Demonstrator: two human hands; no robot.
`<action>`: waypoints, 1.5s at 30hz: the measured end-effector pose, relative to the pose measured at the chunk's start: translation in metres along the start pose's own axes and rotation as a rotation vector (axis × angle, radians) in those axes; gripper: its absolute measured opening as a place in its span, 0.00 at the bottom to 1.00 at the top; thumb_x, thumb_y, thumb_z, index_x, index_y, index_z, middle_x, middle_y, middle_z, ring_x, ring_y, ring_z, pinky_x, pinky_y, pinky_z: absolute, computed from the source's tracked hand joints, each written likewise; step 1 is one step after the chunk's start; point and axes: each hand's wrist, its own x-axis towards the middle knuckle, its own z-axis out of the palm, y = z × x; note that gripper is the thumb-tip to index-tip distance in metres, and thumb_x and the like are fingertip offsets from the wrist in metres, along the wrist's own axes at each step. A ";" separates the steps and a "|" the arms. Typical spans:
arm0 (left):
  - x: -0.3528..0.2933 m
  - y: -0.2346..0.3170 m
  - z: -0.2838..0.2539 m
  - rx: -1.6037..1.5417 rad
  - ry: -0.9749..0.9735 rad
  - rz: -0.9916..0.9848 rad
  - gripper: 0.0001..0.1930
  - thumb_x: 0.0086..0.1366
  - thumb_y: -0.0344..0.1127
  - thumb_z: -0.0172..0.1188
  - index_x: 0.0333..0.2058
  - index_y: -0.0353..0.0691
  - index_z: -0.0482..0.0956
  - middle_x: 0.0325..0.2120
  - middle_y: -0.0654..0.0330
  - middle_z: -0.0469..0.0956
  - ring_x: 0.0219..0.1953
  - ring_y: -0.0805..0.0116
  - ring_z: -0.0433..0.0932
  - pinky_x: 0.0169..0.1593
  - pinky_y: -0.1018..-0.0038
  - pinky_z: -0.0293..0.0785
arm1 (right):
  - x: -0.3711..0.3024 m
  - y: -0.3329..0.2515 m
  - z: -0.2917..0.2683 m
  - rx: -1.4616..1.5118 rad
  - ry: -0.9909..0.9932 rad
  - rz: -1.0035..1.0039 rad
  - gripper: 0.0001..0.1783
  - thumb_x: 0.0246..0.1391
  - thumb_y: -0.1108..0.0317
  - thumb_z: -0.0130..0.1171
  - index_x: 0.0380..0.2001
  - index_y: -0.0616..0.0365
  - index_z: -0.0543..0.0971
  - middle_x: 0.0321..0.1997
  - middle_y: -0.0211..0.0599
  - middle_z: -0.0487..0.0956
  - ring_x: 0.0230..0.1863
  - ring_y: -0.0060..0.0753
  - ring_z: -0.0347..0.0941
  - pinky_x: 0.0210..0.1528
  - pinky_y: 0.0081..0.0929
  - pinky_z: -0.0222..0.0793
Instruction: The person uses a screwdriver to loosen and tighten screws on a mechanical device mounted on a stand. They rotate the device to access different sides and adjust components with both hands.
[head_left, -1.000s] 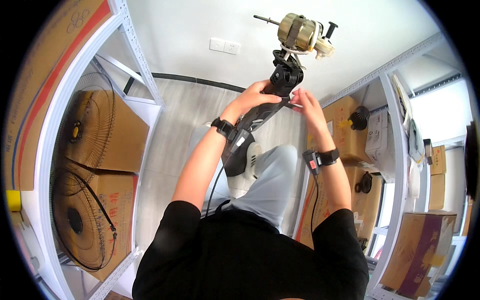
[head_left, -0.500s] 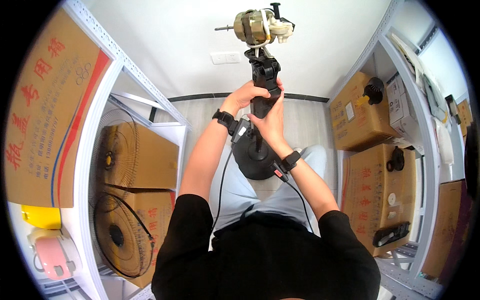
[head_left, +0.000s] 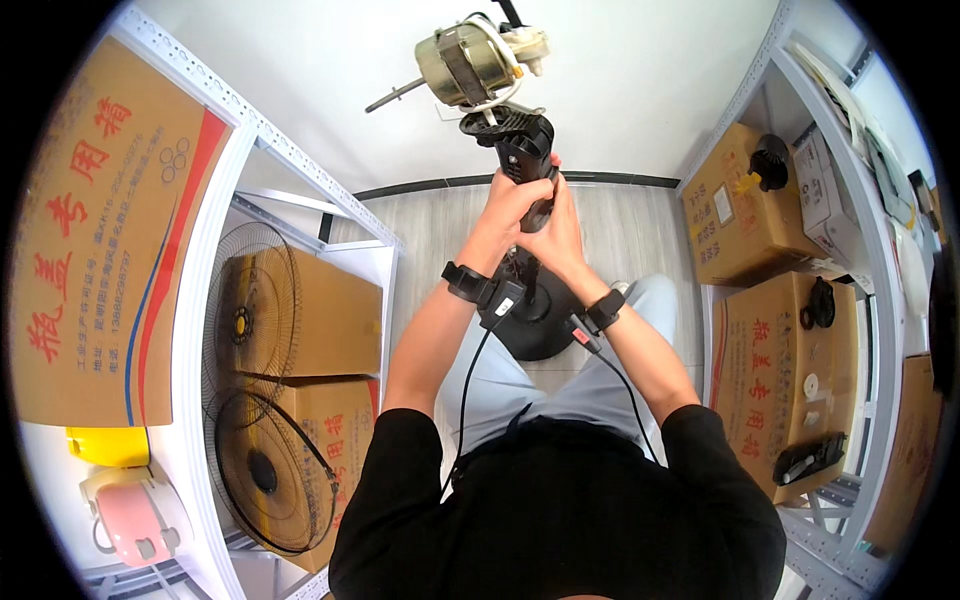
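Both my hands are closed around the black neck housing (head_left: 526,150) of a fan stand in front of me. My left hand (head_left: 512,205) wraps it from the left, and my right hand (head_left: 560,232) from the right, slightly lower. Above them a bare fan motor (head_left: 460,66) is attached, its metal shaft pointing left and down, with white wiring and a pale gearbox at its right. The motor leans to the left. Below my hands the round black base (head_left: 545,325) stands on the floor between my legs. My fingers partly hide the neck.
At left, wire fan guards (head_left: 262,470) lean against cardboard boxes (head_left: 330,310) on a shelf. A pink kettle-like appliance (head_left: 138,522) sits near a yellow object (head_left: 108,447). On the right, boxes (head_left: 750,370) carry a black knob-like part (head_left: 768,162) and a black panel (head_left: 808,458).
The motor and neck have tilted and turned leftward and come closer to the view. My hands still hold the neck. The whole view has shifted slightly.
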 end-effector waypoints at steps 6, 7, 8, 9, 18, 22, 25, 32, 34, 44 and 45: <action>0.004 -0.003 0.010 -0.038 0.243 0.060 0.19 0.55 0.22 0.58 0.47 0.36 0.76 0.40 0.64 0.76 0.40 0.75 0.75 0.44 0.76 0.73 | 0.032 0.024 -0.007 0.130 -0.260 -0.058 0.64 0.28 0.62 0.78 0.69 0.63 0.53 0.64 0.55 0.66 0.66 0.52 0.63 0.66 0.40 0.60; 0.004 -0.004 0.014 -0.059 0.291 0.085 0.19 0.55 0.22 0.58 0.47 0.36 0.75 0.39 0.64 0.76 0.40 0.75 0.75 0.44 0.76 0.73 | 0.038 0.030 -0.010 0.152 -0.315 -0.066 0.64 0.28 0.61 0.78 0.69 0.63 0.53 0.65 0.54 0.65 0.66 0.51 0.63 0.67 0.39 0.59; 0.006 -0.007 0.019 -0.080 0.337 0.110 0.19 0.55 0.22 0.58 0.48 0.36 0.75 0.39 0.64 0.76 0.40 0.75 0.75 0.44 0.76 0.73 | 0.043 0.036 -0.013 0.173 -0.369 -0.074 0.65 0.28 0.61 0.78 0.69 0.63 0.53 0.65 0.54 0.65 0.67 0.50 0.63 0.67 0.39 0.59; 0.005 -0.010 0.024 -0.100 0.389 0.133 0.20 0.55 0.21 0.58 0.48 0.36 0.75 0.39 0.64 0.76 0.39 0.75 0.75 0.44 0.76 0.73 | 0.045 0.036 -0.016 0.197 -0.427 -0.080 0.65 0.28 0.61 0.78 0.69 0.62 0.53 0.66 0.54 0.65 0.67 0.50 0.63 0.68 0.38 0.58; 0.022 -0.039 0.025 0.022 0.411 0.202 0.23 0.54 0.25 0.64 0.47 0.39 0.64 0.34 0.65 0.69 0.32 0.77 0.70 0.32 0.76 0.69 | 0.062 0.039 -0.042 0.098 -0.652 0.005 0.53 0.33 0.64 0.73 0.64 0.63 0.60 0.59 0.50 0.73 0.59 0.46 0.70 0.61 0.37 0.65; 0.017 -0.028 0.011 0.025 0.286 0.164 0.25 0.55 0.28 0.68 0.49 0.41 0.65 0.34 0.65 0.70 0.35 0.75 0.73 0.37 0.74 0.72 | 0.049 0.036 -0.039 0.119 -0.528 0.064 0.49 0.35 0.66 0.71 0.64 0.60 0.63 0.55 0.47 0.75 0.56 0.44 0.72 0.59 0.37 0.66; 0.014 -0.018 -0.003 0.115 0.160 0.174 0.29 0.56 0.25 0.68 0.56 0.38 0.68 0.40 0.65 0.73 0.42 0.75 0.74 0.48 0.75 0.71 | 0.034 0.034 -0.036 0.132 -0.417 0.048 0.52 0.36 0.67 0.71 0.67 0.58 0.60 0.57 0.48 0.74 0.56 0.43 0.72 0.60 0.36 0.66; 0.006 -0.007 -0.005 0.022 0.148 0.328 0.27 0.55 0.25 0.69 0.51 0.41 0.66 0.43 0.63 0.72 0.45 0.73 0.72 0.50 0.73 0.71 | 0.018 0.022 -0.051 0.132 -0.357 0.125 0.51 0.40 0.64 0.69 0.70 0.49 0.59 0.65 0.53 0.70 0.66 0.48 0.67 0.65 0.41 0.65; 0.007 -0.004 -0.003 0.000 0.119 0.352 0.27 0.55 0.24 0.68 0.52 0.41 0.66 0.44 0.64 0.72 0.46 0.73 0.72 0.52 0.72 0.70 | 0.021 0.030 -0.054 0.191 -0.327 0.118 0.50 0.42 0.63 0.68 0.70 0.48 0.59 0.66 0.53 0.69 0.66 0.48 0.67 0.64 0.41 0.66; 0.006 -0.006 0.008 0.038 0.209 0.370 0.20 0.60 0.31 0.70 0.47 0.37 0.71 0.41 0.62 0.76 0.43 0.74 0.75 0.49 0.74 0.73 | 0.055 0.017 -0.062 0.294 -0.556 0.070 0.58 0.42 0.59 0.74 0.72 0.59 0.52 0.73 0.53 0.58 0.74 0.49 0.53 0.70 0.40 0.56; 0.006 -0.006 0.007 0.050 0.213 0.356 0.20 0.60 0.31 0.70 0.47 0.37 0.71 0.41 0.62 0.76 0.43 0.74 0.75 0.49 0.74 0.73 | 0.060 0.016 -0.061 0.320 -0.602 0.074 0.59 0.41 0.59 0.74 0.72 0.60 0.51 0.73 0.53 0.57 0.74 0.49 0.52 0.71 0.40 0.54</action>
